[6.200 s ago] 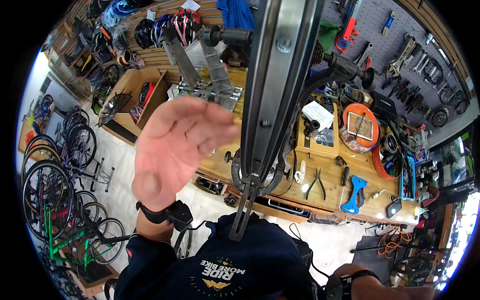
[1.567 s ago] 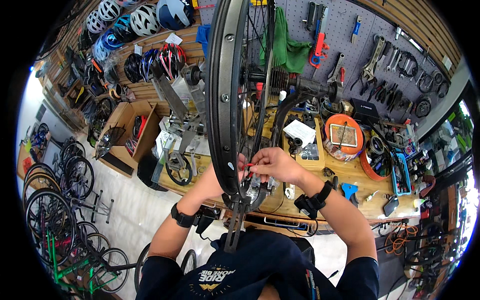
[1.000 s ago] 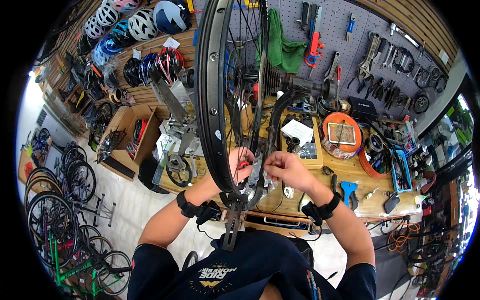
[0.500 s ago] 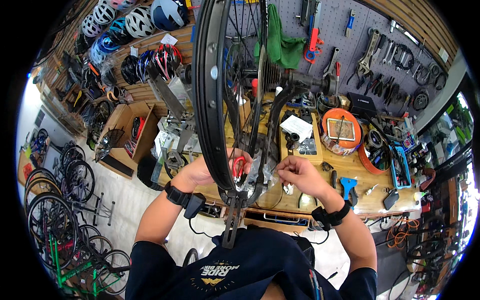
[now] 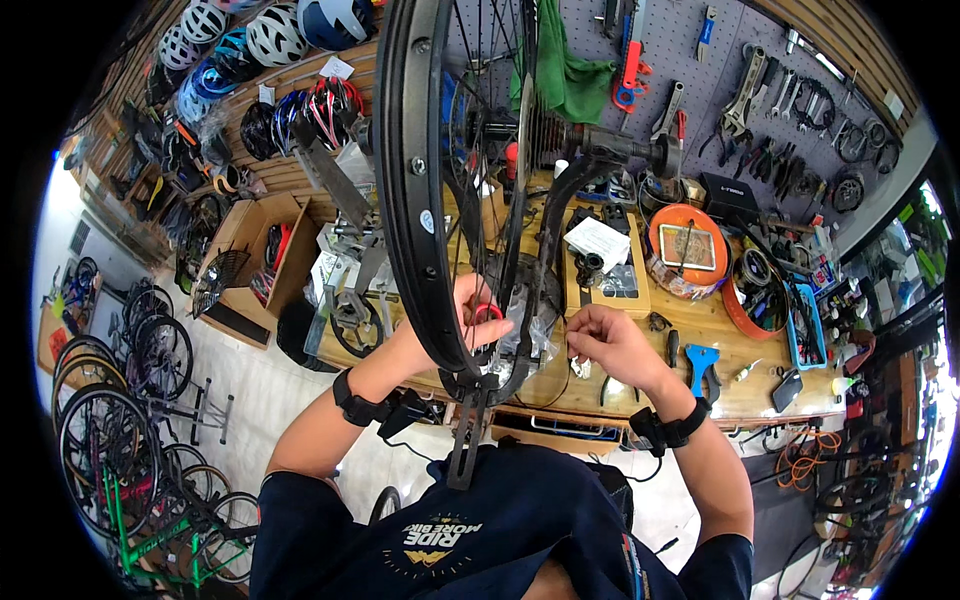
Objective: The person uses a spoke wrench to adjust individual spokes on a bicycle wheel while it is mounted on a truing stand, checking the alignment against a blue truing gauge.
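A bicycle wheel (image 5: 408,190) stands upright in a black truing stand (image 5: 548,235) before me. My left hand (image 5: 402,350) reaches around the low part of the rim, its fingers among the spokes. It is closed on a red looped spoke wrench (image 5: 488,310), partly hidden by the fingers and rim. My right hand (image 5: 612,342) is held right of the stand, thumb and fingertips pinched together. Whatever is between them is too small to make out. Near those fingertips, a clear plastic bag (image 5: 543,335) lies behind the stand's foot.
On the wooden bench (image 5: 640,395) are an orange bowl (image 5: 690,245), a blue tray (image 5: 806,330), a blue-handled tool (image 5: 702,368) and a cardboard box (image 5: 635,290). Tools hang on the pegboard (image 5: 680,80) behind. Left stand an open carton (image 5: 250,250) and several bicycles (image 5: 110,450).
The wheel's rim has turned a little; its oval sticker sits lower. My left hand has shifted slightly up and right with the wrench, its thumb now extended across. My right hand stays pinched, slightly higher.
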A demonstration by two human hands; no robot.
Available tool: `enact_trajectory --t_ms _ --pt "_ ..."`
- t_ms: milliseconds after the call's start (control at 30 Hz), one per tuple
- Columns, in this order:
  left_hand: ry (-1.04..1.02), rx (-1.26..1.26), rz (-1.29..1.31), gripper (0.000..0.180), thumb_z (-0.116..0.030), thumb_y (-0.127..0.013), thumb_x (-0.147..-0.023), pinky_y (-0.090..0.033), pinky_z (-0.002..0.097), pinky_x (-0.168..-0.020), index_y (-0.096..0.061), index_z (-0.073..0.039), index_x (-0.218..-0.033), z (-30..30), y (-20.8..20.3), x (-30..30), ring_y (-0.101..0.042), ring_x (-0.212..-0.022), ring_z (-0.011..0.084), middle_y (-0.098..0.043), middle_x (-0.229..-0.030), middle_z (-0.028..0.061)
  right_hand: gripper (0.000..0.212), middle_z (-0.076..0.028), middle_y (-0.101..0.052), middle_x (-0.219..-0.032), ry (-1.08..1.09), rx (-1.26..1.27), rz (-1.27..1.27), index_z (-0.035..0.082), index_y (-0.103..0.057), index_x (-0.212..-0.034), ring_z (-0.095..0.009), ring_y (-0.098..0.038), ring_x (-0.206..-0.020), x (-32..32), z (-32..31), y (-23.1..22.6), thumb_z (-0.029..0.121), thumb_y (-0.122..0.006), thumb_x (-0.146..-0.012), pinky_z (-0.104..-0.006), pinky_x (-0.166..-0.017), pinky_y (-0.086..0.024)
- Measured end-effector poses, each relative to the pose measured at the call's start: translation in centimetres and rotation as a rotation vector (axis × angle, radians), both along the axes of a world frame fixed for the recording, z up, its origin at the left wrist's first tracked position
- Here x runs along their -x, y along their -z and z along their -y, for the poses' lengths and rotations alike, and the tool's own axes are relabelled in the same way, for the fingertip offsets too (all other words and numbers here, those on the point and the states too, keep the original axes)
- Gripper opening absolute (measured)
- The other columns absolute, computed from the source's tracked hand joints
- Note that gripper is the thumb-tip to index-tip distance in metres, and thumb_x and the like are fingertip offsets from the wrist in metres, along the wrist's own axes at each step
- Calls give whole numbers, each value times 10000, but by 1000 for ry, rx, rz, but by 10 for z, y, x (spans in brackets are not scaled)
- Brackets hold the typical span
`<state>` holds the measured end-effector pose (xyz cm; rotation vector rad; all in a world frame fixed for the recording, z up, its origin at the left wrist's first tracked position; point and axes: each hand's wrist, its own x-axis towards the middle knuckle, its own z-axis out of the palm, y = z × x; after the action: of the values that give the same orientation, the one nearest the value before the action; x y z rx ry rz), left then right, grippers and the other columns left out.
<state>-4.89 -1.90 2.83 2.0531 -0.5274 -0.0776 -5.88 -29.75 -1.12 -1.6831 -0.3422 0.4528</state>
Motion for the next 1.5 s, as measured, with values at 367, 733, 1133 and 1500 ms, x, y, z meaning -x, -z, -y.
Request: enact_trajectory --t_ms 367,733,1133,1500 --pt "371 577 -543 602 -319 -751 -862 -474 247 -923 -517 19 -1302 -11 -18 11 -631 -1042 147 -664 -1168 158 381 -152 -682 -1013 -254 16 333 -14 -560 -1231 -229 -648 -894 -26 -59 -34 76 -637 -869 -333 -812 -516" --pt "364 803 -667 381 -320 -704 -894 -482 199 -695 -608 4 -1070 -12 2 1 -626 -802 113 -662 -965 104 446 -241 -643 -1136 -279 198 423 -13 -533 -1312 -380 -619 -1069 -22 -68 -27 48 -584 -873 -400 -915 -488" --pt "15 69 -320 239 -175 -800 -821 -477 210 -585 -637 -7 -869 2 -20 -1 -609 -661 54 -640 -709 -3 427 -215 -638 -1155 -157 166 364 -27 -552 -1279 -305 -625 -1103 -29 -52 -15 90 -618 -874 -375 -912 -497" --pt "132 278 -225 233 -127 -725 -870 -481 217 -752 -596 1 -1016 7 16 -8 -591 -806 79 -653 -897 27 371 -166 -649 -1168 -117 179 347 -10 -591 -1239 -271 -636 -1073 -22 -31 -13 82 -597 -880 -361 -888 -508"
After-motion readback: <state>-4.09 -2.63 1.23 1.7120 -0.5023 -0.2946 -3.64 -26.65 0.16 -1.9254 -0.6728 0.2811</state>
